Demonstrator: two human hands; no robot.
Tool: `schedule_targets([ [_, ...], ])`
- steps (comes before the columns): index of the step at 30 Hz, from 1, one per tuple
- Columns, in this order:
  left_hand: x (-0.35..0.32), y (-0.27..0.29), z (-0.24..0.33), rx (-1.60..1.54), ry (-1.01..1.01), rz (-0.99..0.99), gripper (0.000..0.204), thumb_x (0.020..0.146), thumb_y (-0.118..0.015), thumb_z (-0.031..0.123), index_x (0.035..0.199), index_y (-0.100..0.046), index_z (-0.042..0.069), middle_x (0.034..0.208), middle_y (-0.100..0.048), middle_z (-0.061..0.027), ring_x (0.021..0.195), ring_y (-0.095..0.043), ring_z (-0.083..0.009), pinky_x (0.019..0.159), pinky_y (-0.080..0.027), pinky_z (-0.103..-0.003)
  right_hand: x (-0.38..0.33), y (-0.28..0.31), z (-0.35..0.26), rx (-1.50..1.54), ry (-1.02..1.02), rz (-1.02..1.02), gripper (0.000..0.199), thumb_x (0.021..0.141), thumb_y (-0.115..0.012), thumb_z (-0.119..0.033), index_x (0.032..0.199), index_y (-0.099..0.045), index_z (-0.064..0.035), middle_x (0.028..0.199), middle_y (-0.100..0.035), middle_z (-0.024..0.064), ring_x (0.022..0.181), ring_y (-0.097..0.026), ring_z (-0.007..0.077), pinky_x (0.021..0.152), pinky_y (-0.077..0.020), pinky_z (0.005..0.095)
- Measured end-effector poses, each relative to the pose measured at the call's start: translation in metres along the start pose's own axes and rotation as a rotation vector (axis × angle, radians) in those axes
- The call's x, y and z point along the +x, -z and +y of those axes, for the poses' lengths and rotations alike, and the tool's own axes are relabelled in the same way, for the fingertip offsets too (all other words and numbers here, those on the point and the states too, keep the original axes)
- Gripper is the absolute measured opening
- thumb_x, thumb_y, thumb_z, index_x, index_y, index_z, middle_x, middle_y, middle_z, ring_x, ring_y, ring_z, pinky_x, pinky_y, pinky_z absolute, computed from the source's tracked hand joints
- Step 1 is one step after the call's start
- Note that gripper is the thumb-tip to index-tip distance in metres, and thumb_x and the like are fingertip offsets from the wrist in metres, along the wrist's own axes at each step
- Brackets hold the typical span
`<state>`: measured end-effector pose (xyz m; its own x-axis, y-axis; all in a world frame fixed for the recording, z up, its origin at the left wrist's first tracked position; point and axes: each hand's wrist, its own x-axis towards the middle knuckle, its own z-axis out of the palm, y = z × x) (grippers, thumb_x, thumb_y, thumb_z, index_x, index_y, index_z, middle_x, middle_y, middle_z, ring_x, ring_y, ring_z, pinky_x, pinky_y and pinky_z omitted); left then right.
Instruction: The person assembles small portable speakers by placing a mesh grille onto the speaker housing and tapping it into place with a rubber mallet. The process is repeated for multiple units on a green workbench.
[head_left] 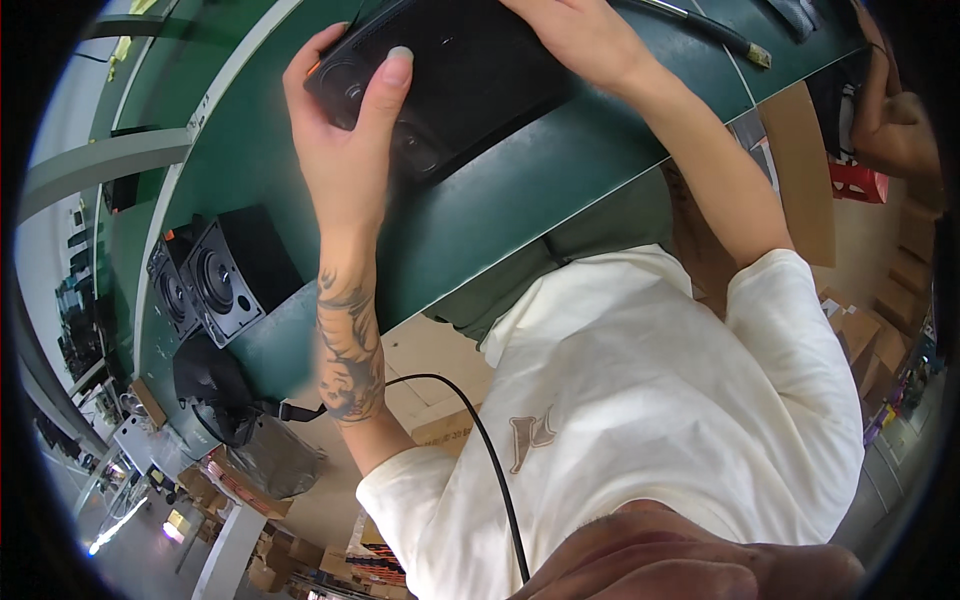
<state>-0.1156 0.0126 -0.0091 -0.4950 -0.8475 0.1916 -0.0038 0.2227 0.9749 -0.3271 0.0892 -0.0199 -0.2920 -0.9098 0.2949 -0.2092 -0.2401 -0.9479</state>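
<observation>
A black box-shaped speaker (pixel 490 90) is tilted above the green bench, its end with round drivers turned to the left. My left hand (pixel 345 125) is closed round that left end, the thumb pressed on the face between the drivers. At the speaker's right end is my right hand (pixel 585 40), closed against the edge; its fingertips pass out of the picture at the top. Part of the speaker's far side is also cut off there.
Two more black speakers (pixel 235 275) stand on the green bench (pixel 540 165) at the left, beside a dark bag (pixel 210 385). A black-handled tool (pixel 725 40) lies far right. Cardboard boxes (pixel 855 330) sit on the floor at right; another person's arm (pixel 890 130) shows there.
</observation>
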Motion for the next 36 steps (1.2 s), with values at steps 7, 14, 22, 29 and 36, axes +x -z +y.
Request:
schedule_targets([
  [7,0.015,-0.004,-0.012,-0.232,0.033,0.058,0.058,0.091,-0.081,0.022,0.136,-0.052,-0.002,0.120,-0.064,-0.0118,0.108,-0.064,-0.0200,0.097,-0.051,-0.031,0.010,0.012,0.001,-0.047,-0.072,-0.058,0.054,0.112,-0.045,-0.038,0.151,-0.046,0.0008,0.136,-0.060,0.0113,0.127,-0.053,0.0176,0.110,-0.0392,0.0294],
  [14,0.019,0.017,-0.019,-0.388,0.393,0.072,0.055,0.089,-0.082,0.020,0.133,-0.054,0.000,0.111,-0.065,-0.0088,0.102,-0.065,-0.0172,0.091,-0.052,-0.029,-0.023,0.108,-0.029,-0.852,-0.072,-0.170,0.045,0.102,-0.061,-0.018,0.144,-0.052,-0.0034,0.124,-0.064,0.0181,0.115,-0.062,0.0298,0.098,-0.0485,0.0368],
  [22,0.017,0.025,-0.015,0.638,-0.496,-0.067,0.055,0.095,-0.073,0.033,0.142,-0.059,0.008,0.140,-0.062,-0.0121,0.142,-0.048,-0.0299,0.123,-0.020,-0.059,-0.036,0.135,0.001,-1.137,0.157,-0.228,0.031,0.098,-0.061,-0.013,0.128,-0.062,-0.0037,0.098,-0.063,0.0194,0.091,-0.063,0.0386,0.080,-0.0506,0.0439],
  [29,0.012,0.026,-0.002,0.780,-0.407,-0.355,0.044,0.099,-0.066,0.031,0.140,-0.066,0.014,0.153,-0.055,-0.0066,0.147,-0.043,-0.0310,0.125,-0.013,-0.059,0.015,0.078,-0.087,-0.656,0.178,-0.259,0.023,0.102,-0.054,-0.012,0.108,-0.069,0.0046,0.074,-0.064,0.0157,0.065,-0.059,0.0258,0.065,-0.0481,0.0354],
  [36,0.014,0.024,-0.001,0.797,-0.422,-0.359,0.044,0.099,-0.067,0.031,0.139,-0.066,0.015,0.153,-0.055,-0.0071,0.146,-0.045,-0.0316,0.124,-0.019,-0.058,0.018,0.073,-0.093,-0.770,0.143,-0.433,0.020,0.100,-0.058,-0.011,0.100,-0.068,0.0059,0.079,-0.064,0.0260,0.073,-0.066,0.0372,0.068,-0.0489,0.0422],
])
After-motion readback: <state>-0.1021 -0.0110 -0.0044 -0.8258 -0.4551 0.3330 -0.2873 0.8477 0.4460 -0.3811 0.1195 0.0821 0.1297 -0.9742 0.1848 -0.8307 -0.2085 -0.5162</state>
